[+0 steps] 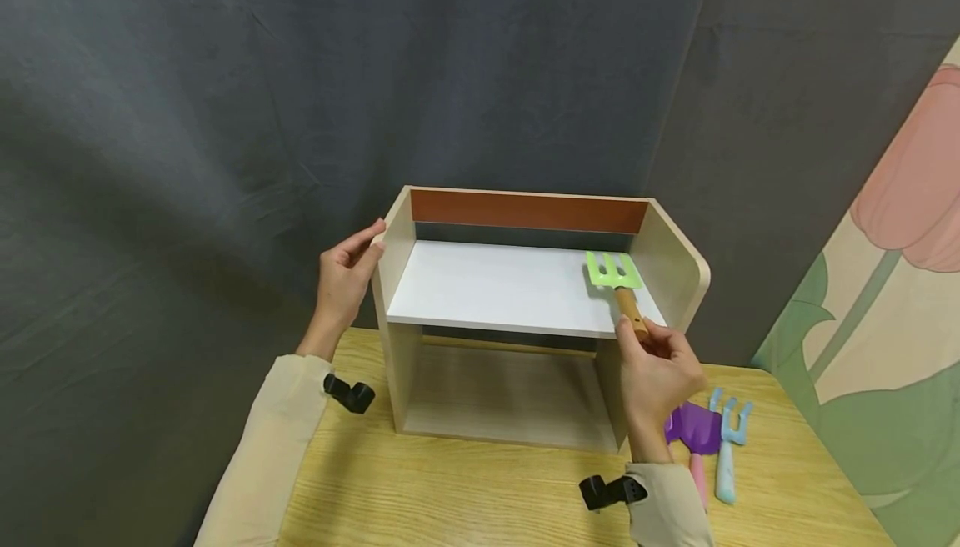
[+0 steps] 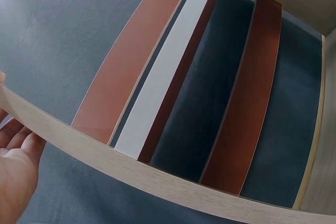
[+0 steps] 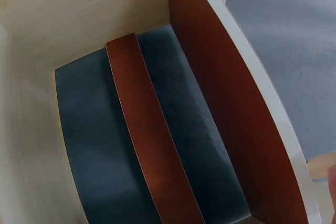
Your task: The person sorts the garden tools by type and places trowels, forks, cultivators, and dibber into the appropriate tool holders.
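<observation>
A wood-grain table (image 1: 450,489) stands before a dark grey curtain (image 1: 480,72), with a tulip-printed panel (image 1: 892,297) rising beyond its right edge. Toward the table's back edge sits a pale wooden two-tier shelf unit (image 1: 671,263), its top crossed at the rear by a reddish-brown rail (image 1: 525,209). The upper tier is a white shelf board (image 1: 487,280); the lower compartment (image 1: 495,388) shows a bare wood floor. Near the table's right edge, beside the unit, lie a purple toy shovel (image 1: 699,429) with a pink handle, partly hidden by an arm, and a light blue toy rake (image 1: 725,468).

The right hand (image 1: 660,372) pinches a green toy rake (image 1: 624,295) by its wooden handle, the tines over the white board's right end; whether they touch it cannot be told. The left hand (image 1: 341,284), fingers bent, grips the upper front edge of the unit's left side panel (image 1: 399,259). Black cameras (image 1: 348,393) are strapped to both wrists, over beige sleeves (image 1: 262,447).
</observation>
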Demonstrator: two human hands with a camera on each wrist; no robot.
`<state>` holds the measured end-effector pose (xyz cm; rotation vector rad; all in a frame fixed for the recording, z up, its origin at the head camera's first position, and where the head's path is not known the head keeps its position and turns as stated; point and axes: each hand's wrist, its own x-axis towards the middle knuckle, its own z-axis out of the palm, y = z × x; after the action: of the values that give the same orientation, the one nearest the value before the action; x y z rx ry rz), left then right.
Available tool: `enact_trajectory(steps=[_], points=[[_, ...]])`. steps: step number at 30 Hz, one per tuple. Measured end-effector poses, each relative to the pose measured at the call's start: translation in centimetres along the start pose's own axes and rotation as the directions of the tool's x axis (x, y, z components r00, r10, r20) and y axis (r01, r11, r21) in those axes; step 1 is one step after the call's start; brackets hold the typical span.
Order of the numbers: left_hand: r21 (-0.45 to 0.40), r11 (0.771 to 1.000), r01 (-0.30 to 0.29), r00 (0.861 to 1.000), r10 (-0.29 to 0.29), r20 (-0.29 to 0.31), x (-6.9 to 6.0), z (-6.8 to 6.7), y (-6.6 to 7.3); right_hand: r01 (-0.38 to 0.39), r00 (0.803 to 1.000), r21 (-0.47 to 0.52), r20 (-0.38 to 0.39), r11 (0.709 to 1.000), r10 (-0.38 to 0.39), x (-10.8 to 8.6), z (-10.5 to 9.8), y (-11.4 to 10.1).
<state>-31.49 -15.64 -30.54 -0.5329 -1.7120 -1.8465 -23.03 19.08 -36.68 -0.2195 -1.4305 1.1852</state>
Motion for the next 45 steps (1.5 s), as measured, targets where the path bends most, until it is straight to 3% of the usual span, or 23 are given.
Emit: enact_trajectory(steps=[7,11,27,45], points=[[-0.001,1.000,-0.001,1.000,0.001,0.007,0.0,0.0,0.0,-0.021,1.000,-0.034,0.011,0.999,0.021,-0.1,0.3,-0.7],[-0.006,1.000,-0.001,1.000,0.001,0.007,0.0,0.0,0.1,-0.035,0.999,-0.040,0.023,0.999,0.036,0.0,0.5,0.0],[-0.002,1.000,-0.005,1.000,0.005,0.009,-0.1,0.2,0.0,0.021,0.999,-0.087,0.042,0.996,-0.018,0.1,0.6,1.0],[0.025,1.000,0.003,1.000,-0.004,0.019,-0.2,0.1,0.0,0.003,0.993,-0.176,0.114,0.984,0.018,0.6,0.9,0.9]])
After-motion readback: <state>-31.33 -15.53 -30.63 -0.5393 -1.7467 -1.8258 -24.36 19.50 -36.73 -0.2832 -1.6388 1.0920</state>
